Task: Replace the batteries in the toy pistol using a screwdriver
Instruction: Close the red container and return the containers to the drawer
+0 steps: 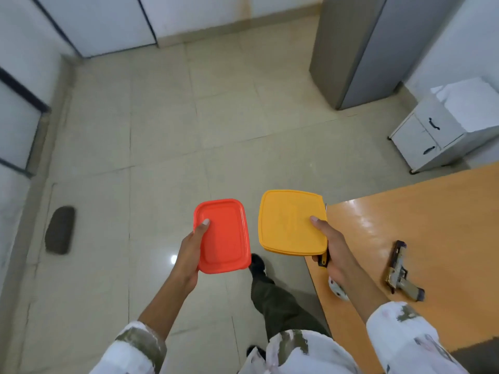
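Observation:
My left hand (190,255) grips a red rectangular lidded box (224,237) by its left edge, thumb on top, above the floor. In my right hand (333,247) is a yellow lidded box (289,225), with the thumb pressed on its lid. Under the same hand a yellow-and-black handle (323,259), apparently the screwdriver, sticks out beneath the box. The toy pistol (399,273), tan and black, lies flat on the orange wooden table (432,211) to the right of my right arm. A small white object (337,290) shows under my right wrist.
A grey metal cabinet (359,49) stands at the back right. A white drawer unit (442,133) with paper on top sits beyond the table. A dark mat (60,230) lies on the tiled floor at left. My leg and shoe (258,264) are below the boxes.

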